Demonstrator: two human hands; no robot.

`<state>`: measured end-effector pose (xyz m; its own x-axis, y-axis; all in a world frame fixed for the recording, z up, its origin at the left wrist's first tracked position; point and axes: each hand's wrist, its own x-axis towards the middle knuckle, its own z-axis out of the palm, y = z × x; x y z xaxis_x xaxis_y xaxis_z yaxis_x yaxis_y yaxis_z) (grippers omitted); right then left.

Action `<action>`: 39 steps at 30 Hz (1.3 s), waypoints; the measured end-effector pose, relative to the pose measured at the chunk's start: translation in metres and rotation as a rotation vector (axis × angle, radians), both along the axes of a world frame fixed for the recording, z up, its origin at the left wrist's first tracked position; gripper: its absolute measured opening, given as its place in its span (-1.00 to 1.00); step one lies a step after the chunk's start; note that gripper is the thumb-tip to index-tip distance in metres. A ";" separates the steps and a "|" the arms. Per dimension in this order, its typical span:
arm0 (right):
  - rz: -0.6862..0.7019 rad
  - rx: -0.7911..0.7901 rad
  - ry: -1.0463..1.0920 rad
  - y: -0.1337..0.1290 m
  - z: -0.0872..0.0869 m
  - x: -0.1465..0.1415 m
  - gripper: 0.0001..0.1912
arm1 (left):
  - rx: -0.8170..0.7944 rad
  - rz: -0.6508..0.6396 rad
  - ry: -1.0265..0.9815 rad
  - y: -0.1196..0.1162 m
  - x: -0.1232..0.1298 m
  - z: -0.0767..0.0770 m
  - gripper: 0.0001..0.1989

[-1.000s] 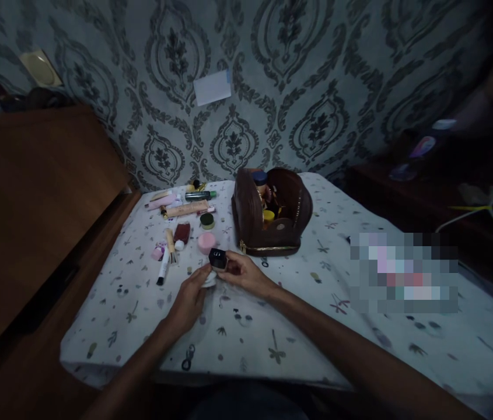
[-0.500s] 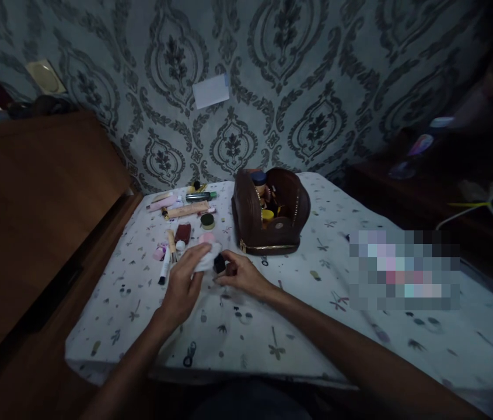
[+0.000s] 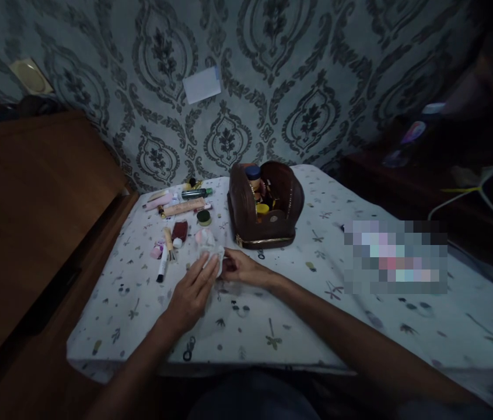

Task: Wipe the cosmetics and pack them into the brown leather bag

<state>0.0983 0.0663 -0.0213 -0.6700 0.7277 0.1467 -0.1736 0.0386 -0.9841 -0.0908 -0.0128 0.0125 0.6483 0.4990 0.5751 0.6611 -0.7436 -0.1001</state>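
A crumpled white tissue [image 3: 214,252] is gripped by my left hand [image 3: 191,294], its fingers pressed against it. My right hand [image 3: 244,269] is closed at the tissue's right side, on a small dark item that the tissue and fingers now mostly hide. Behind the hands stands an open brown bag [image 3: 266,224] with a blue-lidded jar [image 3: 253,173] and a yellow item [image 3: 262,209] inside. Left of the bag lie a round dark-lidded pot [image 3: 203,217], a dark red item [image 3: 180,230], a brush [image 3: 168,242] and a white tube with a black cap [image 3: 163,263].
Farther back on the patterned cloth [image 3: 141,315] lie a beige tube [image 3: 185,206], a green bottle [image 3: 196,193] and a pink tube [image 3: 157,202]. A wooden cabinet [image 3: 40,216] borders the left. A clear bottle [image 3: 410,137] stands at right, beyond a blurred-out patch.
My left hand has brought the tissue over the dark item in my right hand, which showed before. The left fingers have straightened along the tissue. The camera view has shifted slightly.
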 end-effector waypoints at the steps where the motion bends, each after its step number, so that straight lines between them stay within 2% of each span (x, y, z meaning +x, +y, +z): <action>1: 0.013 -0.028 0.013 0.001 0.002 0.002 -0.53 | -0.030 -0.002 0.008 -0.001 -0.001 -0.004 -0.41; 5: -0.005 -0.148 0.060 0.007 0.004 0.005 -0.56 | -0.183 -0.057 0.037 -0.005 -0.004 -0.019 -0.39; 8: -0.040 -0.170 0.068 0.010 0.003 0.005 -0.65 | -0.264 -0.114 0.027 -0.007 -0.007 -0.027 -0.38; 10: -0.060 -0.133 0.035 0.009 0.004 0.005 -0.65 | -0.294 -0.116 -0.004 -0.007 -0.008 -0.031 -0.35; 14: -0.101 0.077 -0.076 0.004 0.006 0.002 -0.42 | -0.362 -0.100 -0.091 -0.006 -0.009 -0.032 -0.29; 16: -0.155 0.152 -0.098 0.003 0.006 0.000 -0.44 | -0.413 -0.122 -0.148 -0.007 -0.009 -0.030 -0.32; 19: -0.243 0.186 -0.097 0.003 0.004 -0.003 -0.57 | -0.553 -0.110 -0.313 -0.008 -0.009 -0.021 -0.47; 21: -0.245 0.177 -0.101 0.004 0.004 -0.004 -0.59 | -0.637 -0.022 -0.500 -0.008 -0.010 -0.012 -0.62; 23: -0.224 0.167 -0.114 0.003 0.004 -0.003 -0.56 | -0.662 0.126 -0.720 -0.006 -0.010 -0.001 -0.73; 25: -0.208 0.170 -0.130 0.002 0.006 -0.002 -0.55 | -0.626 0.257 -0.907 -0.001 -0.009 0.010 -0.74; 27: -0.192 0.177 -0.136 -0.001 0.007 -0.002 -0.53 | -0.575 0.297 -0.995 0.005 -0.006 0.018 -0.72; 30: -0.173 0.195 -0.120 -0.005 0.008 -0.002 -0.54 | -0.557 0.193 -0.936 0.014 0.001 0.021 -0.65; 33: -0.221 0.311 -0.109 -0.008 0.009 -0.002 -0.61 | -0.653 0.072 -0.819 0.021 0.009 0.012 -0.61; 36: -0.346 0.428 -0.156 -0.011 0.009 -0.002 -0.64 | -0.749 0.089 -0.774 0.026 0.012 -0.002 -0.62; 39: -0.478 0.474 -0.219 -0.012 0.007 -0.003 -0.72 | -0.803 0.113 -0.746 0.029 0.011 -0.013 -0.63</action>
<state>0.0955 0.0539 -0.0142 -0.3431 0.8408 0.4188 0.1690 0.4938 -0.8530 -0.0795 0.0163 -0.0003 0.1999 0.9375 0.2847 0.4223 -0.3447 0.8384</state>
